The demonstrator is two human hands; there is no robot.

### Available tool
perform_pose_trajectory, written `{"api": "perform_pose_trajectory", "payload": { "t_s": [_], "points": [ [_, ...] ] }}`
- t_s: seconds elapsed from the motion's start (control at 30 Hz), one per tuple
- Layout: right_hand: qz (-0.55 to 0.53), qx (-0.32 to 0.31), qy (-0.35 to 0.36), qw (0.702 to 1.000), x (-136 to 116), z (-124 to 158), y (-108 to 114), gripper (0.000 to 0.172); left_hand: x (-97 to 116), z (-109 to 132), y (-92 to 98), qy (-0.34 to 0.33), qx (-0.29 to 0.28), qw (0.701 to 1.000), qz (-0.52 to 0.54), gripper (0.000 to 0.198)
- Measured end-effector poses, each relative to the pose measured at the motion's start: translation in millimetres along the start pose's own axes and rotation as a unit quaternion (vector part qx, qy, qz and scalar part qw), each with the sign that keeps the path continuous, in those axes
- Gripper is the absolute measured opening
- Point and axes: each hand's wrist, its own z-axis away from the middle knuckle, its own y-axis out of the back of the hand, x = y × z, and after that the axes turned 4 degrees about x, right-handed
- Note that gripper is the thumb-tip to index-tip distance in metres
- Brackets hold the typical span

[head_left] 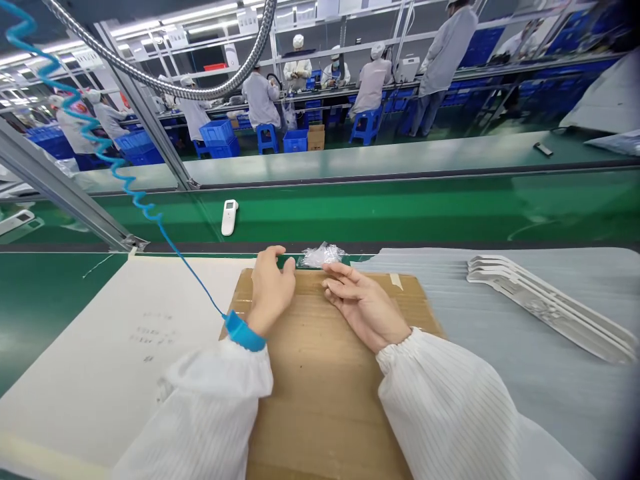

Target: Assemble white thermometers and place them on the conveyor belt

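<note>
Over the upper part of a brown cardboard sheet (320, 373), my left hand (273, 283) is open, thumb and index finger apart, with nothing in it. A blue wrist strap (244, 331) with a coiled blue cord (187, 257) is around that wrist. My right hand (363, 303) faces it, palm inward, fingers loosely bent and apart, holding nothing I can see. A crumpled clear plastic bag (323, 254) lies just beyond the sheet's far edge, close to my right fingertips.
Stacked pale plastic housings (545, 300) lie on grey foam (480, 393) at right. A paper sheet (90, 373) covers the left. On the green conveyor belt (400, 207) lies a white handheld device (229, 217). A metal hose (200, 91) hangs above; co-workers sit beyond.
</note>
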Motion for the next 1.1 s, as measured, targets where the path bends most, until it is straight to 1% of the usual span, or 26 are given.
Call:
{"api": "perform_pose_trajectory", "payload": {
  "t_s": [0.03, 0.1, 0.13, 0.2, 0.33, 0.5, 0.7, 0.83, 1.03, 1.1],
  "points": [
    [0.006, -0.004, 0.001, 1.0, 0.3, 0.2, 1.0, 0.031, -1.0, 7.8, -3.8, -0.031, 0.015, 0.999, -0.022, 0.024],
    [0.015, -0.01, 0.001, 1.0, 0.8, 0.2, 2.9, 0.036, -2.4, 19.6, -9.5, -0.095, 0.016, 0.994, -0.047, 0.024],
    [0.017, -0.01, -0.001, 1.0, 0.9, 0.1, 3.4, 0.037, -2.9, 23.4, -11.2, -0.116, 0.009, 0.992, -0.046, 0.023],
    [0.017, -0.002, -0.003, 1.0, 0.8, 0.1, 3.4, 0.038, -3.7, 26.8, -12.8, -0.131, -0.002, 0.991, -0.033, 0.023],
    [0.025, 0.017, -0.004, 1.0, -0.3, 1.2, 1.0, 0.038, -7.0, 20.9, -12.3, -0.118, 0.017, 0.993, -0.025, 0.02],
    [0.044, 0.021, 0.005, 0.999, -0.9, 3.1, -1.5, 0.04, -11.7, 13.5, -11.9, -0.095, 0.031, 0.994, -0.037, 0.019],
    [0.035, 0.032, 0.002, 0.999, -0.8, 3.0, -2.4, 0.03, -10.5, 15.7, -11.0, -0.092, 0.035, 0.994, -0.038, 0.019],
    [0.018, 0.03, -0.001, 0.999, 0.1, 2.3, -0.9, 0.036, -10.5, 15.5, -10.7, -0.105, 0.036, 0.993, -0.044, 0.017],
    [0.006, 0.023, -0.015, 1.0, -2.5, 2.4, -0.4, 0.044, -12.4, 14.9, -11.9, -0.105, 0.041, 0.993, -0.042, 0.017],
    [0.007, 0.022, -0.019, 1.0, -3.6, 2.6, -1.3, 0.044, -13.1, 15.1, -13.1, -0.11, 0.046, 0.992, -0.041, 0.017]
  ]
}}
